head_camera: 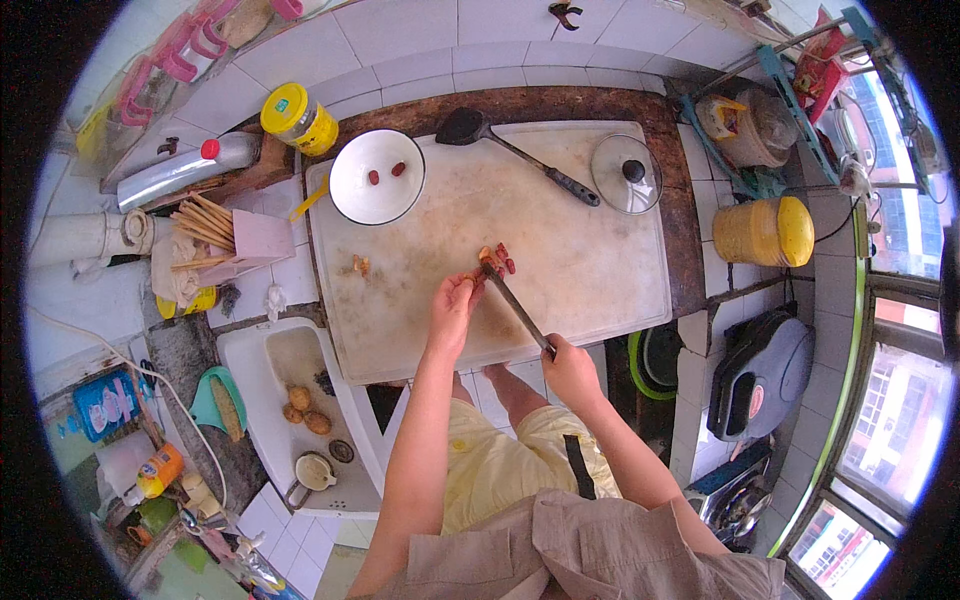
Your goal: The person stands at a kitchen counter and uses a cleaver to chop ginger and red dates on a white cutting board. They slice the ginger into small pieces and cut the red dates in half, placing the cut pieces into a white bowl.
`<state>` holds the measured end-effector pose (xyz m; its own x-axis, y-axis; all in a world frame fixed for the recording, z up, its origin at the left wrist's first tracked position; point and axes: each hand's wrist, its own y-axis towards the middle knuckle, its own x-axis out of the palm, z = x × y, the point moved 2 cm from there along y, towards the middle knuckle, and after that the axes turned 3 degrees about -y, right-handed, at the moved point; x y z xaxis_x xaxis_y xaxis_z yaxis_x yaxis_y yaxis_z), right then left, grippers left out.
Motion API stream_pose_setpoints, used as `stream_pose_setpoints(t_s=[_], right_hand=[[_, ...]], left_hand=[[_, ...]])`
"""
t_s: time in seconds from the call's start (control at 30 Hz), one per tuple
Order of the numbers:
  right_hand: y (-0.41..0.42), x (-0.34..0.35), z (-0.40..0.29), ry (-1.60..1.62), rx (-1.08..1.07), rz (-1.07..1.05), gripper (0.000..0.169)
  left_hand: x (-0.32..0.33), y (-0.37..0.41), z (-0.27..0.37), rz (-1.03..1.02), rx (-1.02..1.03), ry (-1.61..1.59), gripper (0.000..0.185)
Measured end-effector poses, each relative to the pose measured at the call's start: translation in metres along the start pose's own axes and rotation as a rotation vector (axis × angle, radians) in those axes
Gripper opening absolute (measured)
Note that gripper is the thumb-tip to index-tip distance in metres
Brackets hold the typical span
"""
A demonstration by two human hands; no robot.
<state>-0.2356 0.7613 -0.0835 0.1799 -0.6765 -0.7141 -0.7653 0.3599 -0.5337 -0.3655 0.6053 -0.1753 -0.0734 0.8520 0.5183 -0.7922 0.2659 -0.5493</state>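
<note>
My right hand (571,375) grips the handle of a knife (521,309), seen nearly edge-on over the cutting board (540,247). At the blade's far end, my left hand (452,304) pinches a small food piece, mostly hidden by the fingers. Cut reddish pieces (510,265), which look like red dates, lie just beyond the knife tip. A few orange-brown scraps (361,265) rest farther left on the board. Two whole red dates (398,169) sit inside a white dark-rimmed enamel bowl (352,202) at the board's back left.
A black spatula (525,154) and a glass lid (607,176) lie along the board's back. To the left are a chopstick holder (262,236) and a sink (240,367) containing potatoes (317,423). Yellow-lidded jars (750,232) and a black electric appliance (765,379) stand right.
</note>
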Motion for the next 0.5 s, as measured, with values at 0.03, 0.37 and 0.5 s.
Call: stream_pose_setpoints(t_s=[0.03,0.37,0.5], right_hand=[[0.000,0.000,0.000,0.007,-0.009,0.002,0.024],[-0.003,0.005,0.004,0.073,-0.031,0.041,0.022],[-0.003,0.001,0.006,0.053,-0.038,0.009,0.023]], left_hand=[[0.000,-0.001,0.000,0.002,0.004,0.002,0.016],[-0.012,-0.005,-0.003,0.158,0.022,0.194,0.014],[-0.025,-0.004,-0.001,0.102,0.151,0.395,0.016]])
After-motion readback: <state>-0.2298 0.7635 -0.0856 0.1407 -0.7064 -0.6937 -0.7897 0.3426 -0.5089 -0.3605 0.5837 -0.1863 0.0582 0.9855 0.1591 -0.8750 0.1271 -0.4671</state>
